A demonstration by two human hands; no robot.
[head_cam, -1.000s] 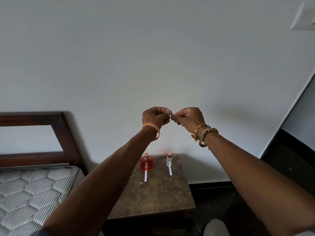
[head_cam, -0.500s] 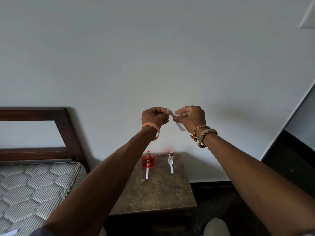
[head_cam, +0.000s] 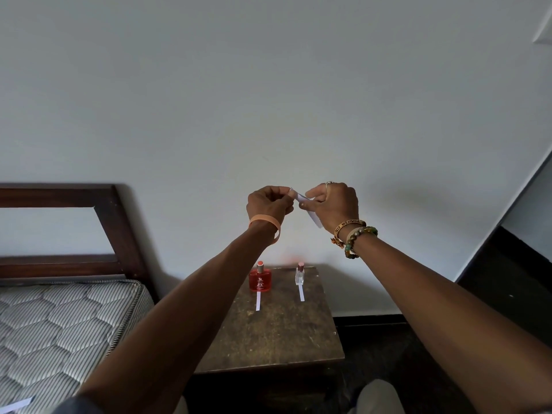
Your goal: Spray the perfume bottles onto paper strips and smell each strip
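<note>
Since one second ago, we see the strip (head_cam: 310,212) go from pinched short between both fists to hanging free below the right hand (head_cam: 333,206); its lower end now points down and to the right of the hands. Both hands are raised in front of the wall, well above the desk (head_cam: 277,333). Our left hand (head_cam: 268,204) is closed, thumb and forefinger pinching the strip's upper end. Our right hand is closed round the strip's middle.

We judge that this strip is being straightened or separated for use; no bottle is in hand, so no spraying is under way.

On the desk, at its far edge, stand the red bottle (head_cam: 260,280) and, to its right, the clear bottle (head_cam: 300,276). One strip lies in front of each (head_cam: 258,303) (head_cam: 301,293).

Labels: the red bottle carries white print, possibly "ZX"; too small to confirm. The right wristband (head_cam: 348,226) carries lettering we cannot read.
</note>
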